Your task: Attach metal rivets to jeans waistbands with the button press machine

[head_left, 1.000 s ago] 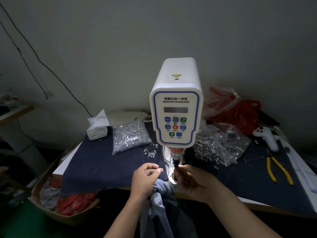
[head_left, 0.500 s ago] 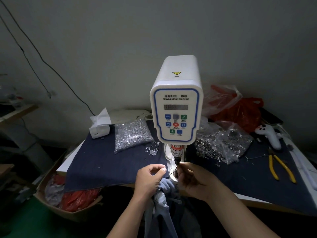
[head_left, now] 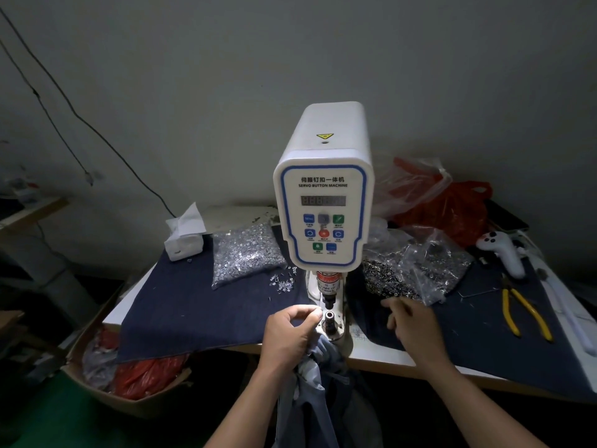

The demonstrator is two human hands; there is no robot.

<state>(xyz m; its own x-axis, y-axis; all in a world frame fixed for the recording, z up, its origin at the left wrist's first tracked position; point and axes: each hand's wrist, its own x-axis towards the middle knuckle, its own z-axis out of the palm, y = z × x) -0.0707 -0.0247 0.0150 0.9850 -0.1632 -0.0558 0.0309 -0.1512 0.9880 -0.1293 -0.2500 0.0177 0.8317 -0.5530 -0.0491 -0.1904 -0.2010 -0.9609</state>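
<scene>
Glossy white plastic machine (head_left: 324, 189), matt denim jeans (head_left: 318, 376), shiny metal rivets (head_left: 247, 253).

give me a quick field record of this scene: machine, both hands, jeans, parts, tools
machine: white button press, lower die uncovered
left hand: grips the jeans beside the die
right hand: fingers loose, holds nothing visible, near the bag of dark rings
parts: bag of silver rivets left of the machine
tools: yellow pliers at far right

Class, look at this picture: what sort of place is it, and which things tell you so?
Probably a small garment workshop: a white servo button machine on a table, clear bags of small metal fasteners beside it, and grey-blue jeans gripped by the left hand.
</scene>
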